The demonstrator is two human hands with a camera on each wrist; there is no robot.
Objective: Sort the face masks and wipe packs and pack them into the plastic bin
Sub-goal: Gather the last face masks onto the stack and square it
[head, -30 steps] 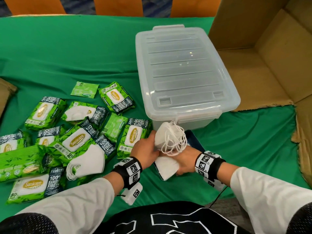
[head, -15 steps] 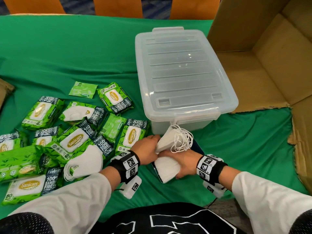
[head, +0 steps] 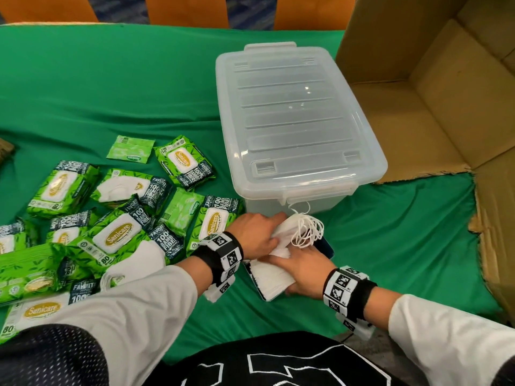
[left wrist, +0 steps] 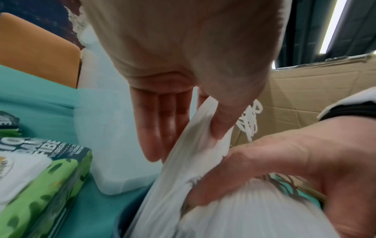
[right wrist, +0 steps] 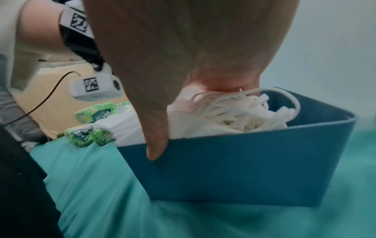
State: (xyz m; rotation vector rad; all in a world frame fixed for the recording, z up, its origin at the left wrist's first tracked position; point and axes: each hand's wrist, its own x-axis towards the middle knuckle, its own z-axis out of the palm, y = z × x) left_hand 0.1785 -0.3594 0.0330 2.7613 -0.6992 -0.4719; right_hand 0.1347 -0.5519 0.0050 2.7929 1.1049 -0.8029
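Note:
A stack of white face masks (head: 274,282) stands in a small blue box (head: 326,247) on the green cloth, just in front of the clear lidded plastic bin (head: 292,121). My left hand (head: 276,232) pinches the far end of the stack (left wrist: 183,169) between thumb and fingers. Tangled ear loops (head: 306,232) spill toward the bin. My right hand (head: 281,274) lies over the near end, fingers curled onto the masks (right wrist: 234,116) and thumb against the blue box wall (right wrist: 244,161). Several green wipe packs (head: 117,235) lie to the left.
A loose white mask (head: 139,263) lies among the wipe packs near my left forearm. A large open cardboard box (head: 418,112) lies at the right, touching the bin. Orange chair backs (head: 186,9) stand beyond the table's far edge.
The far end of the mask stack with its loops has gone down and toward the bin, lying flatter in the blue box. Both hands have stayed on the stack.

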